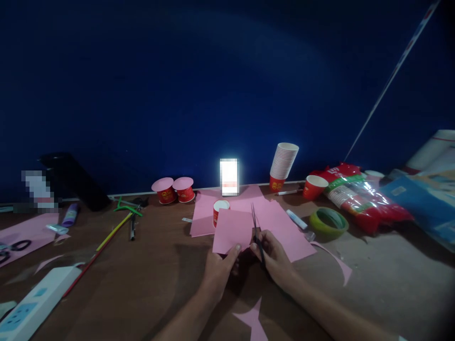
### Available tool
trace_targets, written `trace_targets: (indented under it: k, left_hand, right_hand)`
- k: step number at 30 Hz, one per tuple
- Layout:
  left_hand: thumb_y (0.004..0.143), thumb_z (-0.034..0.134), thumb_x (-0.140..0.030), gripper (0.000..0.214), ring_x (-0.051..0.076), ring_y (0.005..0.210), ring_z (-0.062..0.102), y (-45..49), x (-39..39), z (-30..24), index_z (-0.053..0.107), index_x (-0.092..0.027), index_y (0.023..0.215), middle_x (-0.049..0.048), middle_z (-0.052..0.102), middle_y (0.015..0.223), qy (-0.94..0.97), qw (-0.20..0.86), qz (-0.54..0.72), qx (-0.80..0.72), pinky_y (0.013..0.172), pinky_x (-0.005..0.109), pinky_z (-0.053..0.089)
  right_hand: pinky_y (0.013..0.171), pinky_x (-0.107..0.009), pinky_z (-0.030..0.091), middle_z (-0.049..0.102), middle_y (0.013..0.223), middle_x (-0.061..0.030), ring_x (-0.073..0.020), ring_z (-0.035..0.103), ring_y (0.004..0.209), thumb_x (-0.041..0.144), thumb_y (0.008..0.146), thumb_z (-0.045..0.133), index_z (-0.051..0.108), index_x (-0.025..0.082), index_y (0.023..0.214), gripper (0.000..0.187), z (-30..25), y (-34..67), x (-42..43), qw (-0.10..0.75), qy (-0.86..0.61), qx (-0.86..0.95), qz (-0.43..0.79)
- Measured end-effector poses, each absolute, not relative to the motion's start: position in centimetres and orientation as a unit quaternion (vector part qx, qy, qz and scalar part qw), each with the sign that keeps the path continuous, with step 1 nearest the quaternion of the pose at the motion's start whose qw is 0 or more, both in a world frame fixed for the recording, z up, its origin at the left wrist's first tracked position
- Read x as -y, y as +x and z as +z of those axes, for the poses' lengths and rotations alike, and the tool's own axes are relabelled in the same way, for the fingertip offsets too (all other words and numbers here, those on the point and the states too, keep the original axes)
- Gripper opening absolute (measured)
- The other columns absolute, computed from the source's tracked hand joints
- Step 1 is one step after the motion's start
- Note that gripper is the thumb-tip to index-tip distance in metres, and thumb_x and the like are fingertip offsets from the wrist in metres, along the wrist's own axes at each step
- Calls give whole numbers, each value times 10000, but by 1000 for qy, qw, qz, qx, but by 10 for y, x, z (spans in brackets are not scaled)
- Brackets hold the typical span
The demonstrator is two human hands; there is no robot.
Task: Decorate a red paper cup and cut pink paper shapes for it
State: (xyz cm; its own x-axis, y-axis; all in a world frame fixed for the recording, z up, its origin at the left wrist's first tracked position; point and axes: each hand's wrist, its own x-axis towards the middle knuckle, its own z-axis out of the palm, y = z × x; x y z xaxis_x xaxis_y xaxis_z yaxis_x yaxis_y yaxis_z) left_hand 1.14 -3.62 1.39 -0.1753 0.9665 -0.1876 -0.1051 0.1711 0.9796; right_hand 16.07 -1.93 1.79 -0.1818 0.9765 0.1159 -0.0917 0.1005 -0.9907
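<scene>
My left hand [222, 267] grips a square of pink paper [232, 229] by its lower edge, thumb on top. In my right hand [273, 255] is a pair of scissors [254, 220], blades pointing away from me and close to the paper's right edge. Whether the blades touch the paper I cannot tell. Behind the held sheet stands a red paper cup [221, 205], its lower part hidden. More pink sheets [245, 196] lie flat beneath and beyond it. A pink paper scrap [252, 319] rests near the table's front.
Two red cups with pink discs [174, 189] stand by the wall, left of a lit phone [229, 177]. Rightward are stacked paper cups [283, 161], green tape [329, 221] and a red plastic bag [366, 199]. A white power strip [39, 298] lies at left.
</scene>
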Motion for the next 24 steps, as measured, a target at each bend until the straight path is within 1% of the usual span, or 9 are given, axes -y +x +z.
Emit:
trace_targets:
  k: [5,8,13,22,24]
  left_hand:
    - [654,678,-436,358,105,429,479,12,36,14,610,-100,759,-14,533,493,369,539,510,-559,406,213,409]
    - [653,680,-431,357,106,433,481,12,36,14,614,-104,780,-13,540,504,369,539,512,-558,409,215,409]
    - [646,681,-437,349,105,428,472,12,36,17,610,-109,741,-16,527,486,367,539,513,-559,403,213,402]
    - [648,683,-421,348,102,435,476,13,36,16,611,-107,779,-12,537,505,366,540,516,-555,408,211,407]
    - [652,680,-421,342,98,432,473,13,36,15,605,-106,762,-13,531,500,363,543,513,-557,405,207,404]
  right_hand:
    - [556,-223,352,434,676,49,-107,410,604,363,791,615,417,215,751,251,15,161,19,492,-395,555,542]
    - [551,-221,348,427,665,54,-106,406,600,360,791,615,412,215,753,252,15,162,19,491,-398,553,543]
    - [560,-220,348,432,669,55,-108,408,608,350,786,623,411,218,741,254,16,161,19,495,-397,556,537]
    - [560,-221,374,457,672,46,-111,432,608,369,772,631,428,215,748,256,16,161,19,494,-404,558,531]
    - [549,-218,375,459,668,43,-110,430,603,361,770,632,436,212,748,247,15,161,19,494,-409,559,526]
